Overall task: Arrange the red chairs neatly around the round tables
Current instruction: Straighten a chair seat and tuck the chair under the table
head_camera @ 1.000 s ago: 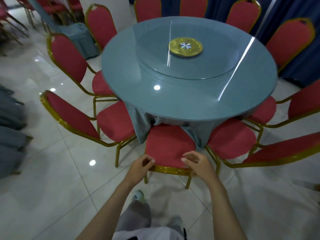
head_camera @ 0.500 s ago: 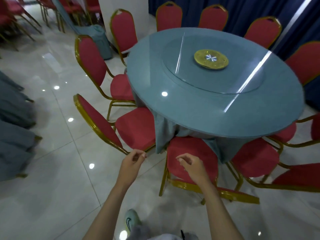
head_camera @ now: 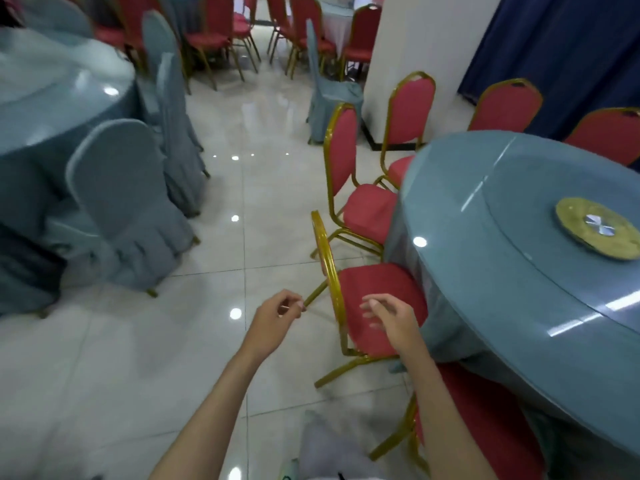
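Observation:
A round table [head_camera: 512,271] with a blue-grey cloth and a glass turntable fills the right side. Red chairs with gold frames ring it. The nearest one [head_camera: 377,299] stands with its seat partly under the cloth and its gold backrest rim towards me. My left hand [head_camera: 277,315] hovers just left of that rim, fingers loosely curled, holding nothing. My right hand [head_camera: 393,315] hangs over the red seat with relaxed fingers, touching nothing. Another red chair [head_camera: 356,188] stands beyond it, and one more red chair [head_camera: 485,420] is at my lower right.
A gold disc [head_camera: 597,228] lies at the turntable's centre. A second round table [head_camera: 45,109] with grey-covered chairs [head_camera: 128,202] stands at the left. A white pillar [head_camera: 426,46] and a blue curtain [head_camera: 561,39] rise behind. More red chairs crowd the far end of the tiled aisle.
My view has swung left along the table's edge. Both hands have let go of the earlier chair and now hover by the neighbouring red chair.

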The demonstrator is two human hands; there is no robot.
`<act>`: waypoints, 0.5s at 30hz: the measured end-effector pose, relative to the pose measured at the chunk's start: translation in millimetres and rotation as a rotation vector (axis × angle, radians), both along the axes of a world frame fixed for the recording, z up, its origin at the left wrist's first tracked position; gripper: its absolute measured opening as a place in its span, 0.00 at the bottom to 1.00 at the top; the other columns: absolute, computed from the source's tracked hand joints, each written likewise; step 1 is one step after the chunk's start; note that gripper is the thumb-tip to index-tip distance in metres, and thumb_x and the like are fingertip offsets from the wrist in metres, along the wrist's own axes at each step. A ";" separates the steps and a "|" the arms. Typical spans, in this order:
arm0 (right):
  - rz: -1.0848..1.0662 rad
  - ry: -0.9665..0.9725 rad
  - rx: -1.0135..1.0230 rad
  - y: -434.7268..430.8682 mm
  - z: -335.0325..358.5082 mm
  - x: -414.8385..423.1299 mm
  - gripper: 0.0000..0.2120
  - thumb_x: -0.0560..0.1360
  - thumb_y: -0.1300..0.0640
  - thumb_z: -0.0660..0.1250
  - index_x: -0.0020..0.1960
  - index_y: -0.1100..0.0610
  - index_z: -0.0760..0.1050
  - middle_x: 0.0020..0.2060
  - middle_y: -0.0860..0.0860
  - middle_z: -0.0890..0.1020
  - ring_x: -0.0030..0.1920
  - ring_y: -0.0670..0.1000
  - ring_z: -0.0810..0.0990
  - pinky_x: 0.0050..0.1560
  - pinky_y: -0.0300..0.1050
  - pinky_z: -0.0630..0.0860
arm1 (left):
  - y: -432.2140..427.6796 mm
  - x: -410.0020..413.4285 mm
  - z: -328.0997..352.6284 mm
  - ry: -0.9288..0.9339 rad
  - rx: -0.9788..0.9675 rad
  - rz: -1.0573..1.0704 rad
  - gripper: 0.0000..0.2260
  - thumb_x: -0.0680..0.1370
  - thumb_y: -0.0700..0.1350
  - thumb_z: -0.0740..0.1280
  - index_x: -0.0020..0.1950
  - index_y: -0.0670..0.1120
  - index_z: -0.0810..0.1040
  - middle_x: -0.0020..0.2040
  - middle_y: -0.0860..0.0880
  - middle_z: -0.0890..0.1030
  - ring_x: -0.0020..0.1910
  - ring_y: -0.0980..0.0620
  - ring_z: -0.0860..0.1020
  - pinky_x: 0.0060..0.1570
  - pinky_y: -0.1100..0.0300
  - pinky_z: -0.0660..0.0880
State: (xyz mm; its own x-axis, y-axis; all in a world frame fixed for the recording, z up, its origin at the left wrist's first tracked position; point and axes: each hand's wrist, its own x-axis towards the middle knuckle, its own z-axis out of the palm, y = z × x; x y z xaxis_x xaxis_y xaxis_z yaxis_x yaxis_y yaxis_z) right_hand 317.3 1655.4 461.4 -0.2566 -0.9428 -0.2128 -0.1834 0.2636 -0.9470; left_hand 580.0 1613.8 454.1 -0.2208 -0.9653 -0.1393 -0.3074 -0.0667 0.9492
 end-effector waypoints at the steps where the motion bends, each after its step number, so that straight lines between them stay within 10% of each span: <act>1: 0.023 -0.022 -0.011 -21.1 3.5 12.0 0.08 0.82 0.61 0.65 0.54 0.56 0.83 0.45 0.52 0.88 0.45 0.51 0.87 0.45 0.45 0.82 | -11.6 13.6 -1.2 0.010 0.012 0.044 0.06 0.82 0.44 0.67 0.48 0.52 0.82 0.46 0.53 0.85 0.45 0.55 0.83 0.46 0.61 0.77; 15: -0.059 -0.195 0.001 -289.2 -4.6 80.6 0.08 0.83 0.60 0.65 0.55 0.57 0.83 0.48 0.55 0.87 0.46 0.51 0.86 0.46 0.46 0.80 | -246.0 71.7 13.1 0.053 0.080 0.212 0.05 0.82 0.42 0.67 0.49 0.48 0.82 0.45 0.51 0.86 0.46 0.50 0.84 0.48 0.53 0.80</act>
State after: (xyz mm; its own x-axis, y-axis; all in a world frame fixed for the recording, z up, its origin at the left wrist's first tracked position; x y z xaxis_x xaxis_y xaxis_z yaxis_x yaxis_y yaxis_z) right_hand 398.0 1366.2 456.8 -0.2653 -0.9271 -0.2646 0.0194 0.2693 -0.9629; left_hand 651.7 1367.8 467.2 -0.0227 -0.9773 -0.2107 -0.2285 -0.2001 0.9528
